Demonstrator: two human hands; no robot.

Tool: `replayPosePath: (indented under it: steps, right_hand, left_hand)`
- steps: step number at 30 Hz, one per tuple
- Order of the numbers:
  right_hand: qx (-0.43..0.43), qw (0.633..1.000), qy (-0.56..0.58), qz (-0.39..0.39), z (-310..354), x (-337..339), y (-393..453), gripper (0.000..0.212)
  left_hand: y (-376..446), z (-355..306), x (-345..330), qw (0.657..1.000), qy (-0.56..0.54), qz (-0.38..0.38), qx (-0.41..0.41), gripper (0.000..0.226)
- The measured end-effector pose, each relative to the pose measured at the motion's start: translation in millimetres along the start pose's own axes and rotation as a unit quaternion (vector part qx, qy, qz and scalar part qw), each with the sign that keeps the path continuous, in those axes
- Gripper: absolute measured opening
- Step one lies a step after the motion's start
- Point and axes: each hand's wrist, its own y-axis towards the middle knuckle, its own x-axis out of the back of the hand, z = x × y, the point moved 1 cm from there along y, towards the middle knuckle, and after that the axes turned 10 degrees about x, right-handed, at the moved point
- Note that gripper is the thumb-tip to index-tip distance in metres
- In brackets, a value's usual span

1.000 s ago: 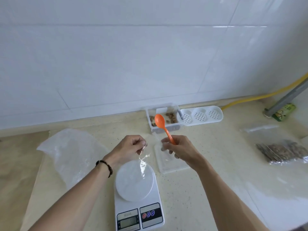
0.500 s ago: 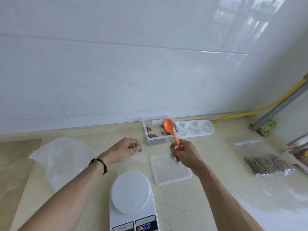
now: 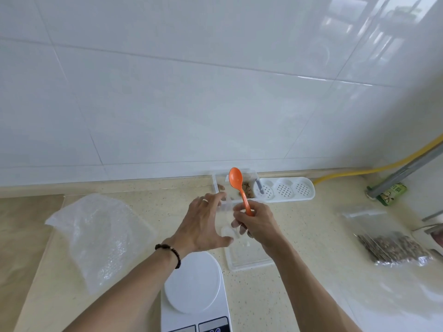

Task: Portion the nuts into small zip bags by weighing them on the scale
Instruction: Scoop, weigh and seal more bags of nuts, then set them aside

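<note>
Scale (image 3: 195, 293): white, at the counter's (image 3: 299, 283) near edge; display cut off by the frame. Small zip bag (image 3: 229, 220): clear, hard to make out, between both hands. Left hand (image 3: 203, 226): fingers spread wide, straight, beside the bag; contact uncertain. Right hand (image 3: 257, 222): fingers curled round the orange spoon (image 3: 239, 188), bowl upright. Clear container (image 3: 236, 188): at the back edge against the wall, nuts (image 3: 247, 189) inside, partly hidden by the spoon. Clear lid (image 3: 249, 256): flat, partly under the right wrist. Filled nut bags (image 3: 393, 248): right edge. Bubble wrap (image 3: 96, 238): left side.
</note>
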Motion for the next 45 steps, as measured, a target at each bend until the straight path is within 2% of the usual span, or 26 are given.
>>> replayPosePath:
  steps: [6,9,11,13,15,17,21,24,27,29,31,33,35,40,45]
  right_hand:
    - [-0.002,0.999,0.040,0.009,-14.9,0.1,13.7,0.011]
    - [-0.028,0.999,0.029,-0.033,-26.5,7.9,28.0,0.020]
    - [-0.055,0.997,-0.011,-0.061,-38.0,20.1,42.2,0.023]
    - [-0.050,0.989,-0.129,-0.055,-48.2,36.5,59.6,0.024]
    - [-0.032,0.968,-0.245,-0.032,-49.3,49.9,74.0,0.023]
    - [0.004,0.954,-0.295,-0.057,-47.4,60.2,87.1,0.025]
    - [0.102,0.937,-0.286,-0.171,-42.2,68.7,108.7,0.031]
    - [0.158,0.913,-0.316,-0.202,-43.1,69.7,121.6,0.022]
    - [0.250,0.865,-0.395,-0.183,-46.4,69.7,130.4,0.011]
    - [0.269,0.834,-0.460,-0.145,-52.4,70.9,134.0,0.015]
    - [0.262,0.826,-0.489,-0.099,-57.1,72.3,134.3,0.020]
    - [0.251,0.836,-0.481,-0.080,-60.4,74.1,133.1,0.020]
    - [0.230,0.865,-0.437,-0.085,-63.8,75.0,131.1,0.019]
    - [0.058,0.959,-0.249,-0.119,-67.1,68.4,127.9,0.015]
    - [-0.049,0.984,-0.104,-0.139,-77.5,48.2,127.3,0.013]
  left_hand:
    - [8.0,7.4,-7.7,0.998,-0.057,-0.029,0.017,0.089]
    - [15.3,13.3,-9.9,0.997,-0.064,-0.042,0.034,0.087]
    - [22.7,20.0,-11.1,0.996,-0.055,-0.035,0.055,0.088]
    - [31.0,27.1,-12.6,0.996,-0.050,-0.027,0.074,0.089]
    - [38.7,32.5,-14.7,0.995,-0.047,-0.019,0.087,0.090]
    - [45.7,37.1,-17.5,0.995,-0.044,-0.017,0.093,0.090]
    - [56.3,43.8,-23.4,0.993,-0.051,-0.017,0.106,0.090]
    - [58.4,48.3,-27.2,0.992,-0.060,-0.022,0.110,0.087]
    - [58.6,51.1,-29.4,0.993,-0.053,-0.015,0.109,0.088]
    - [59.5,52.2,-30.7,0.993,-0.043,-0.004,0.106,0.091]
    - [60.7,52.4,-31.6,0.993,-0.042,0.011,0.107,0.094]
    - [62.8,52.4,-32.2,0.993,-0.041,0.020,0.106,0.095]
    - [65.3,52.5,-32.5,0.993,-0.036,0.027,0.105,0.096]
    - [69.5,55.0,-34.5,0.993,-0.032,0.033,0.111,0.098]
    - [67.4,54.5,-32.5,0.992,-0.025,0.034,0.121,0.099]
